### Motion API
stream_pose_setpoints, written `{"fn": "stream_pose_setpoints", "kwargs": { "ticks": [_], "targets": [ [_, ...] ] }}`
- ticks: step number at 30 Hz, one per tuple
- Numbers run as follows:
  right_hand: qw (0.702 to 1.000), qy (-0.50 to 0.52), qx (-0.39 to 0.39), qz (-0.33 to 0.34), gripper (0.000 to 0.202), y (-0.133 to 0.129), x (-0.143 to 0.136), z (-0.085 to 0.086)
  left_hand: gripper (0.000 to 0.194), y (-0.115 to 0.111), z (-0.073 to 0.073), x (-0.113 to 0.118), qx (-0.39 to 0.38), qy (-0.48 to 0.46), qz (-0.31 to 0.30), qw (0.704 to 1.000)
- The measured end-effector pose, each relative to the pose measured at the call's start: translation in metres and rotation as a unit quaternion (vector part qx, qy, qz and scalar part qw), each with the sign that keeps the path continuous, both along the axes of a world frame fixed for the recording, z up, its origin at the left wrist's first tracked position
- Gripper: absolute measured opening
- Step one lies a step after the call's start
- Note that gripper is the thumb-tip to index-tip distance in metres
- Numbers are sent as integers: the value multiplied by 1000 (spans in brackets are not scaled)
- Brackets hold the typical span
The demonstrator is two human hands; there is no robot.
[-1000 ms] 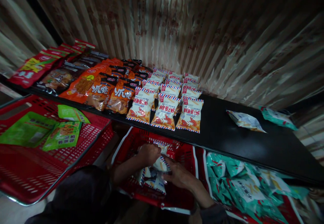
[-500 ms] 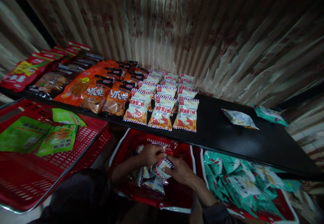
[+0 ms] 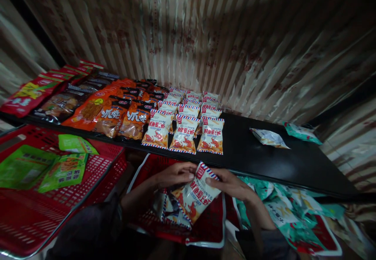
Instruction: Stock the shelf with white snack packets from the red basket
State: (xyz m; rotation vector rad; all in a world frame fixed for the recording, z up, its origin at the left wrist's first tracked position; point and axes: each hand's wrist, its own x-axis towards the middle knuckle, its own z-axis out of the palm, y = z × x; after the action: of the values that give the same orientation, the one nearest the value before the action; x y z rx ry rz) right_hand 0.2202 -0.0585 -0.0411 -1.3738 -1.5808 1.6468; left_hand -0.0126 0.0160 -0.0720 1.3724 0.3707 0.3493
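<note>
A white and orange snack bag (image 3: pixel 196 193) with a red and blue striped edge is tilted above the middle red basket (image 3: pixel 214 228). My right hand (image 3: pixel 230 183) grips its upper right side, the thumb lying across the front. At its upper left edge my left hand (image 3: pixel 176 174) has its fingers curled against the bag. Beneath, more bags (image 3: pixel 166 209) of similar packing lie in the basket, partly hidden by the held one. On the black shelf (image 3: pixel 241 162) ahead, matching snack bags (image 3: pixel 183 134) stand in three columns.
Orange snack bags (image 3: pixel 133 120), dark packs (image 3: pixel 60 104) and red bags (image 3: pixel 29 93) fill the shelf's left. A white bag (image 3: pixel 269 138) and a teal bag (image 3: pixel 302 132) lie on its right. Baskets with green packets (image 3: pixel 66 172) and teal bags (image 3: pixel 282 217) flank me.
Both hands have risen slightly from the basket with a snack bag, now turned so its printed front shows. My right hand has shifted right. The view has moved a little.
</note>
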Motion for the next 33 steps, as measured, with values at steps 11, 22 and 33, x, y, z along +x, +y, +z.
{"fn": "stream_pose_setpoints", "kwargs": {
  "ticks": [11, 22, 33],
  "targets": [
    [967, 112, 63, -221, 37, 1, 16, 13, 59, 14, 51, 0, -31, -27, -1, 999],
    [921, 105, 106, -359, 37, 8, 17, 12, 63, 5, 51, 16, -83, -6, 70, 994],
    [911, 6, 147, -385, 43, 9, 12, 34, 56, -1, 51, 22, -60, -29, 138, 988]
  ]
}}
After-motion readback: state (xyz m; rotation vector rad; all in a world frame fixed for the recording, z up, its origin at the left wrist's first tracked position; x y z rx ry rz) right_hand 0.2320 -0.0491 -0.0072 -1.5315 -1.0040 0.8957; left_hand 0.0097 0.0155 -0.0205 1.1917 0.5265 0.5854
